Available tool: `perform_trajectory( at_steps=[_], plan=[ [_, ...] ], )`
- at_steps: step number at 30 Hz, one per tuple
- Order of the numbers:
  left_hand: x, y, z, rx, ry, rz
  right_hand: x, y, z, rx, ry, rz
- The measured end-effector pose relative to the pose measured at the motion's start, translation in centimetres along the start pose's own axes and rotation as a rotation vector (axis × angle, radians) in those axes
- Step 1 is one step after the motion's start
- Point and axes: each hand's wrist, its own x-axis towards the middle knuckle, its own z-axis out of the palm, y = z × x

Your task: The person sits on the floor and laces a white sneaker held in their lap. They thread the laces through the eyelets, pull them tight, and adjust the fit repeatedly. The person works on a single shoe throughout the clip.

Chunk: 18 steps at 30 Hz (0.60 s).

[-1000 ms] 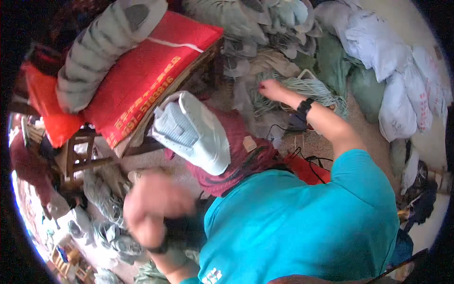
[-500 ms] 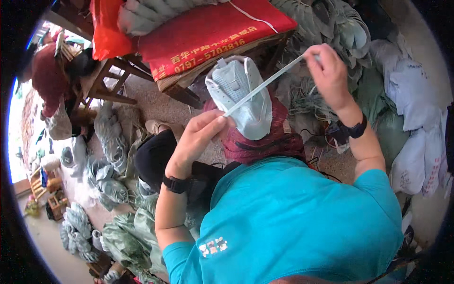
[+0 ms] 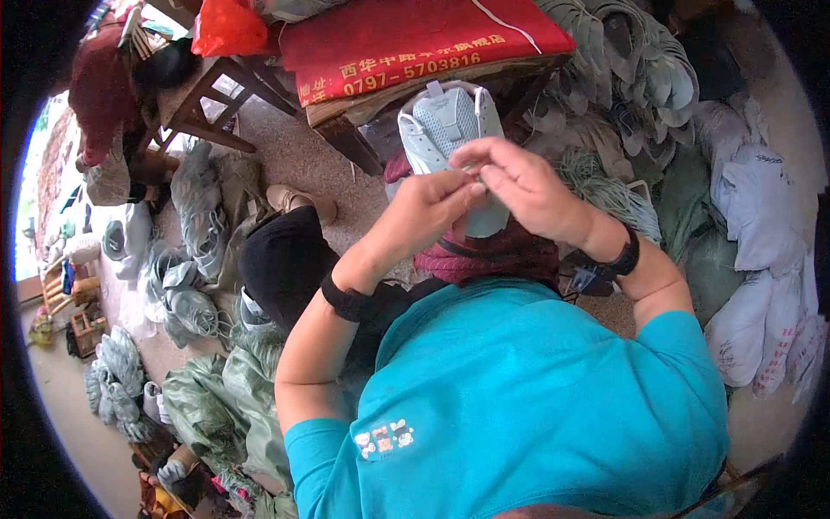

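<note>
A pale grey-blue shoe upper [image 3: 443, 121] with a mesh tongue and eyelet rows rests over my lap, on maroon cloth [image 3: 484, 259]. Just above it both of my hands meet. My left hand [image 3: 428, 212] is closed in a pinch, its fingertips on the white shoelace, which is almost wholly hidden. Close against it, my right hand [image 3: 540, 195] has its fingers curled and somewhat blurred; what they hold is hidden. The hands cover the upper's middle, while its toe end shows below them.
A low wooden table [image 3: 346, 138] with a red cover [image 3: 415, 43] stands ahead. Bundled shoe uppers [image 3: 631, 60] hang to its right, beside pale cords [image 3: 605, 186]. White sacks [image 3: 761, 216] line the right side. More uppers [image 3: 194, 208] and green sacks [image 3: 207, 406] lie left.
The lace was stretched taut between my hands across the upper. My right hand has come down and left to meet my left hand, which has moved slightly right.
</note>
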Motion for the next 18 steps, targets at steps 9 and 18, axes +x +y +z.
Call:
perform_trajectory(
  at_steps=[9,18],
  plan=[
    [-0.1,-4.0,-0.4,0.074,0.174,0.146,0.1,2.1,-1.1,-0.211,0.024,0.005],
    [1.1,-5.1,0.1,0.31,0.355,0.374,-0.1,3.8,-1.0,-0.446,0.243,-0.12]
  ],
)
